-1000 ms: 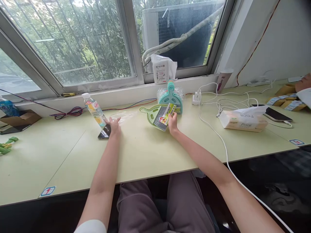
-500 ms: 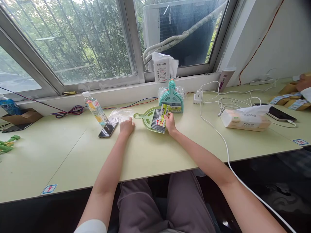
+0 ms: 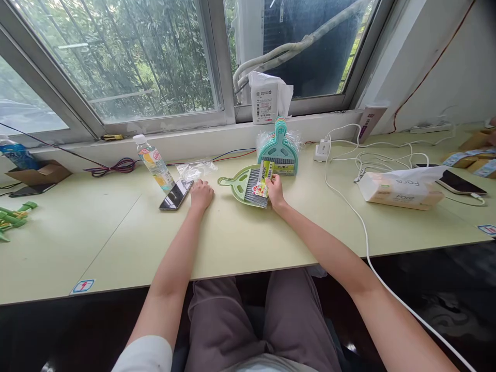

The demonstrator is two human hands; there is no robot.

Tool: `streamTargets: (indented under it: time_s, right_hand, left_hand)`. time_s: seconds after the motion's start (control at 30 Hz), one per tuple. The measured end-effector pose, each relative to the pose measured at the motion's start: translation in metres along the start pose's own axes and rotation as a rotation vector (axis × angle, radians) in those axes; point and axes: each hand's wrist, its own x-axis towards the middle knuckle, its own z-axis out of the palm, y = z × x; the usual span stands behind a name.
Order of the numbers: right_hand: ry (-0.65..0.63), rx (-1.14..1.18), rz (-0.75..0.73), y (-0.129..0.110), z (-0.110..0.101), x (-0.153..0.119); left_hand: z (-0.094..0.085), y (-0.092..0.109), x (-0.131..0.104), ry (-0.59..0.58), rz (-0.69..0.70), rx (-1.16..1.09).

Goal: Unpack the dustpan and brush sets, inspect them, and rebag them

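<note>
A light green dustpan (image 3: 239, 185) lies on the pale green table, its handle pointing left. Over its wide end is a brush with grey bristles and a yellow-green label (image 3: 264, 178). My right hand (image 3: 276, 191) is closed on the brush at its right side. To the left of the dustpan, my left hand (image 3: 202, 195) rests on the table with fingers curled and holds nothing visible. A phone (image 3: 175, 195) lies just left of it, and crumpled clear plastic (image 3: 197, 168) is behind it. Behind the brush stands a stack of teal dustpan sets (image 3: 279, 150).
A drink bottle (image 3: 154, 163) stands behind the phone. On the right are a tissue pack (image 3: 401, 190), white cables, a charger (image 3: 321, 151) and another phone (image 3: 461, 182). A white package (image 3: 264, 102) stands on the sill. Green items (image 3: 14, 217) lie far left.
My left hand has drawn back slightly from the clear plastic, its fingers now curled down on the table. My right hand keeps its hold on the brush. The view has shifted a little.
</note>
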Motion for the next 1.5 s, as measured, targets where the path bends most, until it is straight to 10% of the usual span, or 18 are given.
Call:
streamTargets:
  time_s: [0.17, 0.4, 0.67, 0.83, 1.0, 1.23, 1.4, 1.5]
  right_hand:
    - [0.002, -0.006, -0.010, 0.004, -0.001, 0.001]
    - [0.093, -0.021, -0.054, 0.002, -0.001, 0.003]
    - [0.084, -0.182, -0.121, -0.011, -0.011, 0.021]
    - [0.430, -0.588, -0.103, -0.029, -0.044, 0.040]
    - [0.740, -0.477, 0.092, -0.049, -0.084, 0.056]
    - [0.502, -0.241, 0.055, -0.061, -0.055, 0.035]
    - [-0.140, -0.910, -0.287, -0.055, 0.000, -0.022]
    - [-0.238, -1.342, -0.416, -0.048, 0.016, -0.044]
  left_hand:
    - [-0.006, -0.007, 0.007, 0.245, -0.160, -0.220]
    - [0.008, 0.036, 0.003, -0.483, -0.204, -1.101]
    - [0.025, 0.093, -0.031, -0.592, -0.097, -1.222]
    - [0.024, 0.079, -0.022, -0.460, -0.242, -1.250]
    - [0.026, 0.075, -0.019, -0.492, -0.250, -1.263]
    - [0.030, 0.079, -0.021, -0.548, -0.164, -1.188]
    - [0.026, 0.081, -0.024, -0.548, -0.103, -1.085]
    - [0.023, 0.083, -0.025, -0.557, -0.064, -1.054]
